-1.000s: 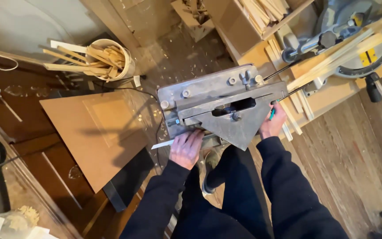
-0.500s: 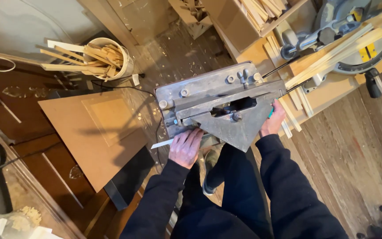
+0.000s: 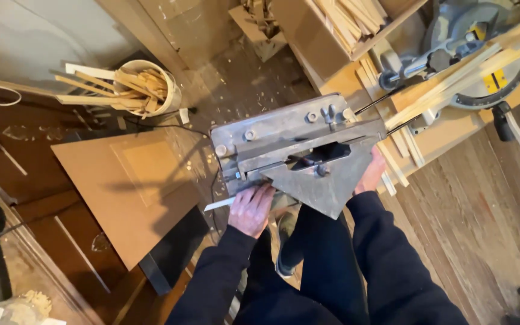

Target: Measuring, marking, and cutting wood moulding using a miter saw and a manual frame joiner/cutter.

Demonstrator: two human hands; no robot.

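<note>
Barely shifted vs earlier: same grip. Left hand [image 3: 252, 209] curled on pale strip [image 3: 219, 204], long axis poking left past fingers, under grey metal machine [image 3: 299, 147]. Right hand [image 3: 371, 174] pressed at machine's rt edge; grip can't tell.

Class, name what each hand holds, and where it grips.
Left hand grips a pale strip near its end at the metal machine; right hand touches its right edge.

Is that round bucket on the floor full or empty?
Full. The bucket is crammed with wood strips that stick out over its rim, mostly to one side.
</note>
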